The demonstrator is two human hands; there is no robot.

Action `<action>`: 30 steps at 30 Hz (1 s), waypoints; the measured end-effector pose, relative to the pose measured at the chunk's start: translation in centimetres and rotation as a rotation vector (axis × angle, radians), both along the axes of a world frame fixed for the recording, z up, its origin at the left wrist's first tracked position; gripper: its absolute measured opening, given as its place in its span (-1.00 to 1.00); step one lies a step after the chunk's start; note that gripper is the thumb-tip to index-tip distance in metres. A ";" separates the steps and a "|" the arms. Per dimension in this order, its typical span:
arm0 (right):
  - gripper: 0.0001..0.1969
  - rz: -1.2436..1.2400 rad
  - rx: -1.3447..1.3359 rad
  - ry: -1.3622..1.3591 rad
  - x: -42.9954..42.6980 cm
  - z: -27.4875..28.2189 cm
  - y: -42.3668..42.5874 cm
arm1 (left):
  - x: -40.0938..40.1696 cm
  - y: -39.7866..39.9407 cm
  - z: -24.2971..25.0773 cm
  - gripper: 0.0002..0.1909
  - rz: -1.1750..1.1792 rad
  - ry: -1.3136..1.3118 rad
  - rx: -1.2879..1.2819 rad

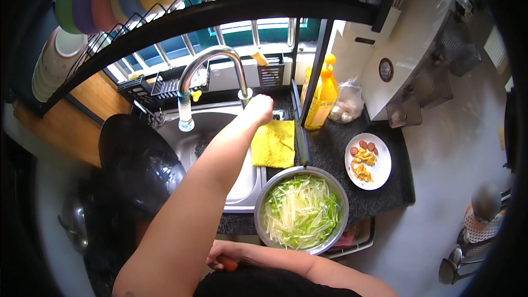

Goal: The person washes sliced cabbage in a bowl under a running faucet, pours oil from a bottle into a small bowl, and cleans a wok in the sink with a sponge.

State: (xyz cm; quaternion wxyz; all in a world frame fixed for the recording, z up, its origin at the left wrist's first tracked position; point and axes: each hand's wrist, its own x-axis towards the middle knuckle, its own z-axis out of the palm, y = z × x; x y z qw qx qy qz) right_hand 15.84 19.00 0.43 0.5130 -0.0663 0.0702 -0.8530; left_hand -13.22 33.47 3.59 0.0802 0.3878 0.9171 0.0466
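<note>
My left hand (260, 109) is at the base of the chrome tap (210, 51), its fingers curled and mostly hidden. A white filter nozzle (185, 113) ends the spout over the steel sink (239, 194). Low at my waist, my right hand (222, 253) is closed around an orange-red object (227, 263), mostly hidden and possibly a handle. A black wok (140, 161) leans over the sink's left side. Just below my left hand lies a yellow cloth (273, 144). Shredded green-and-white vegetables (303, 212) fill a steel bowl (343, 198) right of the sink.
A plate (383, 169) of egg and sausage slices stands on the black counter (330, 152). Behind it are a yellow bottle (319, 103) and a plastic bag (348, 105). A black dish rack (231, 10) spans overhead. Ladles (456, 255) hang far right.
</note>
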 end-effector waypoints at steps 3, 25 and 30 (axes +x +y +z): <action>-0.91 -0.006 0.039 -0.010 -0.3 0.3 -0.2 | 0.8 -1.1 1.1 -0.87 0.040 0.045 0.036; -0.77 0.037 0.121 -0.039 0.9 1.5 -3.3 | 7.4 -13.9 4.1 -0.58 0.288 -0.426 -0.284; -0.74 0.049 -0.014 -0.231 1.0 1.9 -3.6 | 16.1 -16.7 10.1 -0.72 0.202 -0.218 0.509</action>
